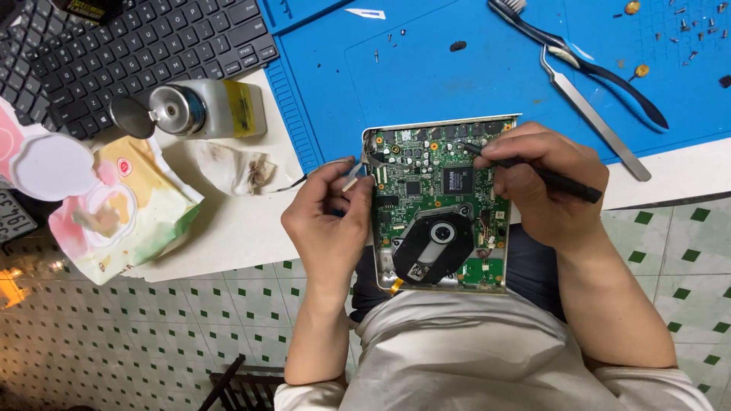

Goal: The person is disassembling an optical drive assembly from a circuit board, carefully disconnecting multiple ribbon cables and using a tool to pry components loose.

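An opened metal-cased device with a green circuit board and black round disc mechanism [438, 205] sits half on the near edge of the white surface [228, 228] and half over the person's lap. The left hand [329, 221] clamps its left rim, the fingers closed around it, with what looks like a small blue-handled tool pinched between thumb and forefinger near the board's upper left corner. The right hand [544, 190] holds a thin black pen-shaped tool [533, 171], fingers closed on it like a pencil, its tip resting on the board's upper right area beside a dark square chip.

The risks, as I judge them: the tip could skid off and scratch nearby components, and the device, overhanging the edge, could tip toward the tiled floor if the left hand loosens.

Room is tight to the left, where a clear bottle with a metal pump top [202, 109], a crumpled tissue [236, 167] and a pastel pack of wet wipes [122, 205] crowd the surface. Ahead, the blue work mat [457, 84] carries silver tweezers [594, 114], a black-handled brush [586, 61] and scattered tiny screws [693, 30]; its middle lies open. A black keyboard [137, 53] lies far left.
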